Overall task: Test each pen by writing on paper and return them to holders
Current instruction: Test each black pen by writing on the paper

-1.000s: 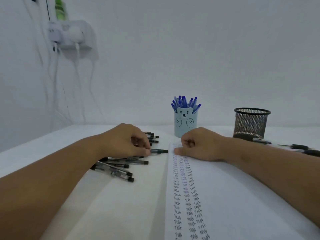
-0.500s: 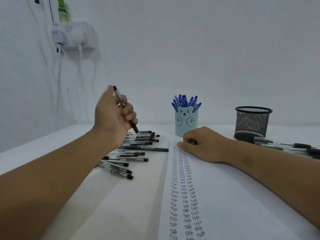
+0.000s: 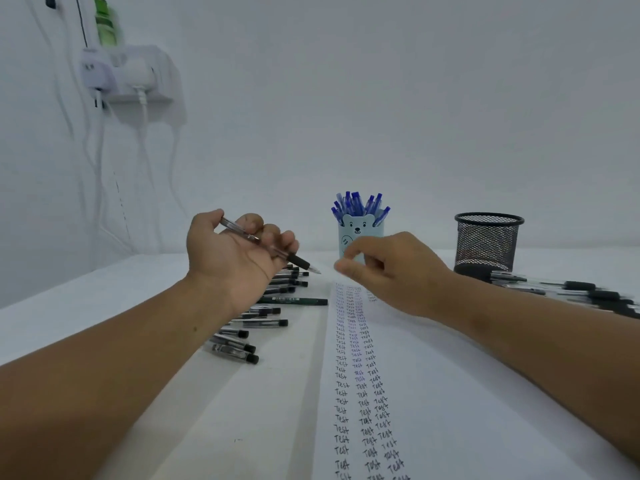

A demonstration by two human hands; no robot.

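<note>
Beneath the held pen, the white table (image 3: 121, 306) is carrying everything, and a plain pale wall (image 3: 415, 98) is closing the room behind it; up and far left of the grip, a white wall socket shelf with plugged-in chargers and hanging cables (image 3: 131, 74) is sitting under a green bottle (image 3: 105, 26).

Below and right of the grip, the long white sheet of paper (image 3: 467, 393) is lying flat, its columns of handwritten "Test" words running toward the viewer, so it is evidently serving as the trial surface.

The left hand (image 3: 239, 251) is hanging palm-up above the table, fingers curled round a clear-barrelled pen with a black rubber grip (image 3: 268, 247), tip pointing right toward the paper, probably offering it across. Just right of that tip, the right hand (image 3: 391, 268) is blurred, raised off the paper, thumb and forefinger pinching toward each other with nothing between them, apparently readying to take the pen.

Directly under the grip, a scattered row of black-tipped clear pens (image 3: 256, 323) is lying, likely untested. Beyond the right hand, the pale blue bear-faced cup holding blue pens (image 3: 362, 230) is standing upright; further right, the black wire-mesh cup (image 3: 488, 240) is waiting, with more black-gripped pens (image 3: 571, 289) lying beside it.
</note>
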